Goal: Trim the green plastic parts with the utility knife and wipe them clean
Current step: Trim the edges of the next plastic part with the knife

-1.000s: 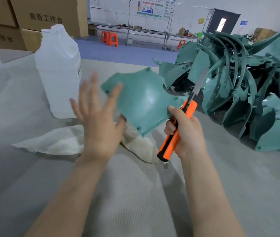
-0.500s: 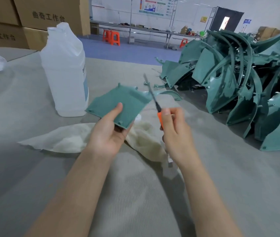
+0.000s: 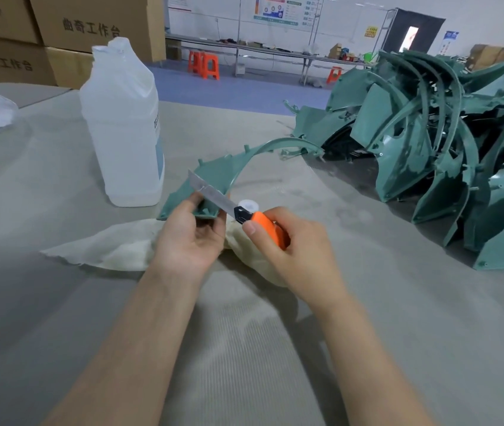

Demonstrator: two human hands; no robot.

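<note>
The left hand point(image 3: 187, 238) pinches the near end of a curved green plastic part point(image 3: 217, 173), just right of the white jug point(image 3: 124, 127); the right hand point(image 3: 290, 253) wraps an orange utility knife point(image 3: 243, 214), blade laid against that part; a cream cloth point(image 3: 112, 249) lies before the jug; a pile of green parts point(image 3: 404, 139) sits well to the jug's right.

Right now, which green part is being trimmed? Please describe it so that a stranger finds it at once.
Find the white bottle on the grey table. Right of its base, the left hand holds one green part over a pale cloth. Unlike the heap of green parts far right, it is alone, with the utility knife blade across it.
</note>
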